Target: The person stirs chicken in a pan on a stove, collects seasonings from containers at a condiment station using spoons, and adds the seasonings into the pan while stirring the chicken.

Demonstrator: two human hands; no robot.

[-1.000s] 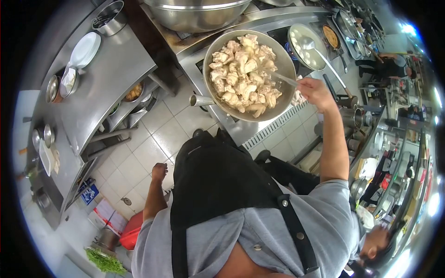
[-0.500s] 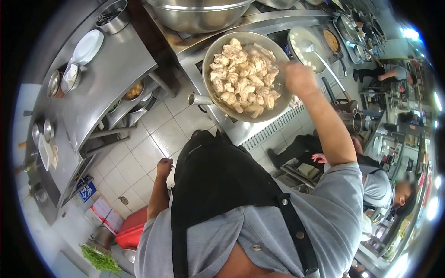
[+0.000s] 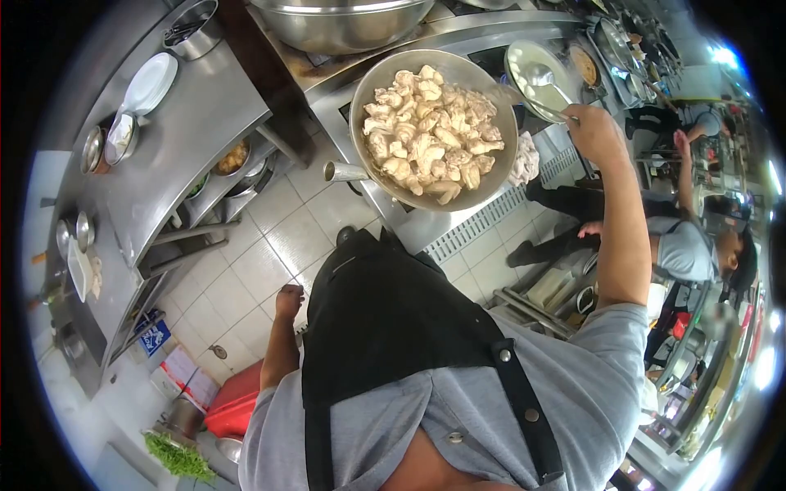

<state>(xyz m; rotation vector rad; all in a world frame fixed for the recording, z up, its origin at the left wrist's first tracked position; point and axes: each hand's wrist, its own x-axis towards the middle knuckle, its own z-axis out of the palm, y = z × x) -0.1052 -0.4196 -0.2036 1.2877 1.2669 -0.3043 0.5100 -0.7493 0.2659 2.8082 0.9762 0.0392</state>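
Observation:
A large wok point(image 3: 499, 176) full of pale chopped chicken pieces point(image 3: 434, 135) sits on the stove. My right hand point(image 3: 596, 135) is closed round the handle of a long metal cooking utensil point(image 3: 540, 105), beyond the wok's right rim. The utensil slants left over the rim, and its blurred head cannot be made out. Low at my left side hangs my left hand point(image 3: 289, 300), fingers curled in, with nothing visible in it. The wok's hollow metal handle point(image 3: 345, 172) sticks out to the left. A crumpled cloth point(image 3: 524, 158) lies against the right rim.
Behind the wok stands a big steel bowl point(image 3: 344, 29). A second pan point(image 3: 532, 61) holding a ladle point(image 3: 542, 78) is at its right. A steel counter point(image 3: 205, 98) with stacked white plates point(image 3: 151, 84) runs along the left. Co-workers point(image 3: 684, 245) stand at the right.
My right hand has moved right, away from the wok's rim, drawing the utensil with it. The chicken pieces have shifted. A co-worker at the right has moved. My left hand stays low.

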